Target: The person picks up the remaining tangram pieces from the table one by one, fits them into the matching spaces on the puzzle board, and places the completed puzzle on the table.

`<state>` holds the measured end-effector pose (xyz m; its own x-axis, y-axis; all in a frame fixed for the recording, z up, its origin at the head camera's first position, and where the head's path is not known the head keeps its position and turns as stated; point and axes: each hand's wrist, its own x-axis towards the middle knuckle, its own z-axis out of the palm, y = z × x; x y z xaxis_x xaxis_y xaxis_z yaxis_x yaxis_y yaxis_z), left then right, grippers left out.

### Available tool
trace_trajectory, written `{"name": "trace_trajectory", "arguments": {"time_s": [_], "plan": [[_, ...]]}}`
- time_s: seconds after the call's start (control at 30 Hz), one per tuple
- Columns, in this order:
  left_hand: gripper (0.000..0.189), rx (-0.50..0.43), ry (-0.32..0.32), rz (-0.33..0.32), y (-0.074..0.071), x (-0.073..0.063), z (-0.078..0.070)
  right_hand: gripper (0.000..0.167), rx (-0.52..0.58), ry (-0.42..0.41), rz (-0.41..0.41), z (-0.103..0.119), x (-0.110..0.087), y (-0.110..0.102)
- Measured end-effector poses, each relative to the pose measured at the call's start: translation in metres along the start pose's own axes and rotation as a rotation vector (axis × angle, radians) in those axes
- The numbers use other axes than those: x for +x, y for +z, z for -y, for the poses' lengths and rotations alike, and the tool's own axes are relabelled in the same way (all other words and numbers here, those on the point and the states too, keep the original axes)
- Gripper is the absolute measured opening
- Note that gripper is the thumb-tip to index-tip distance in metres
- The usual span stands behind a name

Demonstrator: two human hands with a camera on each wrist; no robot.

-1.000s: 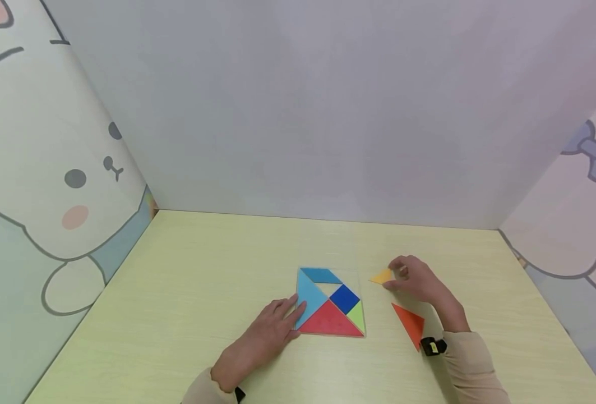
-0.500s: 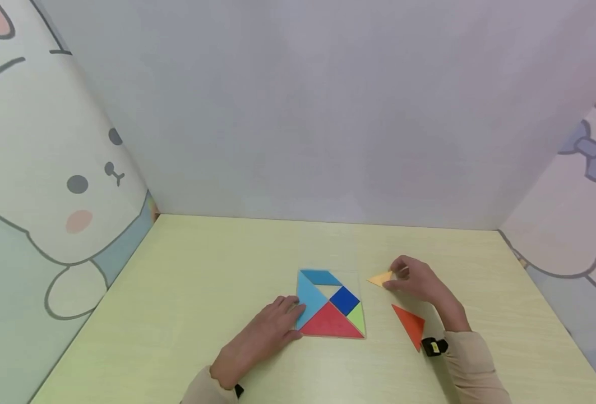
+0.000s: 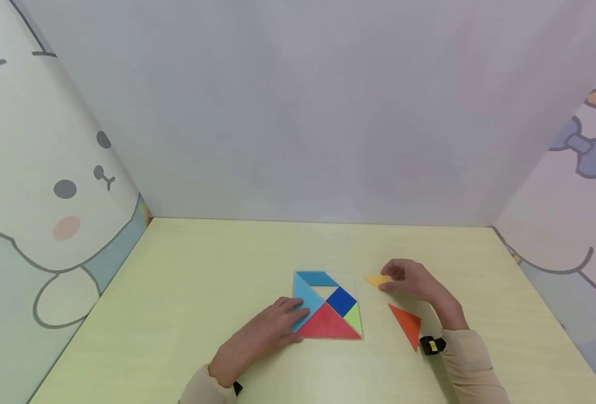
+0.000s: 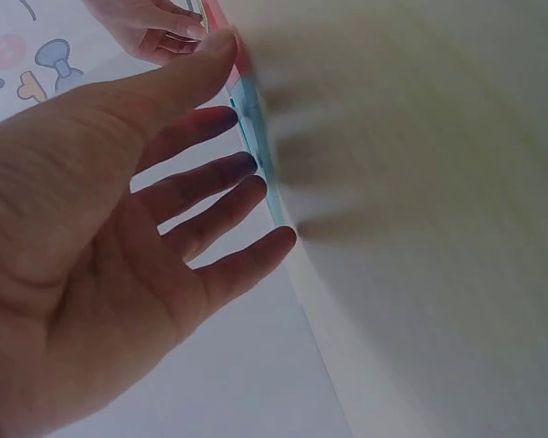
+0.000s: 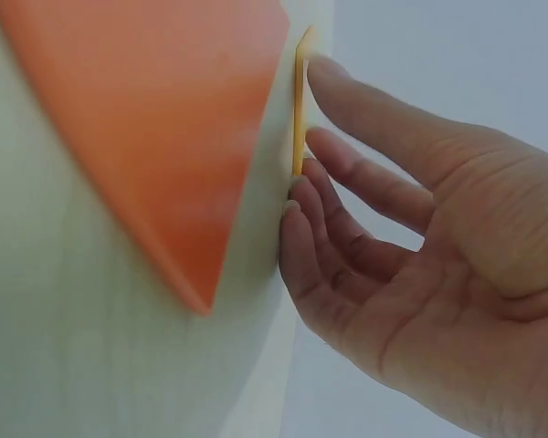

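Note:
Colored tangram pieces lie in a clear square tray [image 3: 324, 291] on the table. It holds a light blue triangle [image 3: 304, 296], a red triangle [image 3: 328, 325], a dark blue square [image 3: 341, 301], a green triangle [image 3: 355, 321] and a blue parallelogram [image 3: 318, 278]. My left hand [image 3: 263, 335] rests at the tray's near left corner, fingers relaxed and partly over the light blue triangle. To the right of the tray, my right hand [image 3: 412, 280] pinches a small yellow triangle [image 3: 373, 280] by its edges, thumb and fingers curled, low over the tabletop. The right wrist view shows this yellow triangle [image 5: 300, 114] edge-on.
An orange-red triangle [image 3: 407, 325] lies on the table [image 3: 217, 269] between the tray and my right wrist. A faint transparent sheet [image 3: 323, 247] lies behind the tray. A grey wall [image 3: 298, 112] closes the back, with cartoon-printed walls at both sides.
My left fingers have slid slightly farther over the tray's left edge. The yellow triangle has turned a little in my right hand. The head view has shifted slightly.

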<state>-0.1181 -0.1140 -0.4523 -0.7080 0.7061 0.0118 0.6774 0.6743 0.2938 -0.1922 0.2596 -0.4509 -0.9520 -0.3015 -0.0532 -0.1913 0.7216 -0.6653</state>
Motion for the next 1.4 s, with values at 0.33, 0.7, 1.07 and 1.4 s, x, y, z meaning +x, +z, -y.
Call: {"name": "trace_trajectory", "arguments": {"time_s": [0.33, 0.7, 1.07, 1.4], "plan": [[0.055, 0.024, 0.029, -0.016, 0.0, -0.003, 0.0005, 0.025, -0.035, -0.033, 0.035, -0.0019, 0.0014, 0.0006], [0.055, -0.002, -0.003, 0.003, -0.0002, -0.0026, -0.0025, 0.02, 0.012, -0.048, 0.033, 0.0009, 0.0006, 0.0], [0.054, 0.024, 0.026, -0.017, 0.0001, -0.0052, -0.0027, 0.016, 0.007, -0.057, 0.024, -0.005, 0.0039, 0.0013], [0.055, 0.056, 0.011, -0.005, -0.0022, -0.0059, -0.0059, 0.013, 0.091, -0.034, 0.027, -0.0037, 0.0043, 0.001]]}}
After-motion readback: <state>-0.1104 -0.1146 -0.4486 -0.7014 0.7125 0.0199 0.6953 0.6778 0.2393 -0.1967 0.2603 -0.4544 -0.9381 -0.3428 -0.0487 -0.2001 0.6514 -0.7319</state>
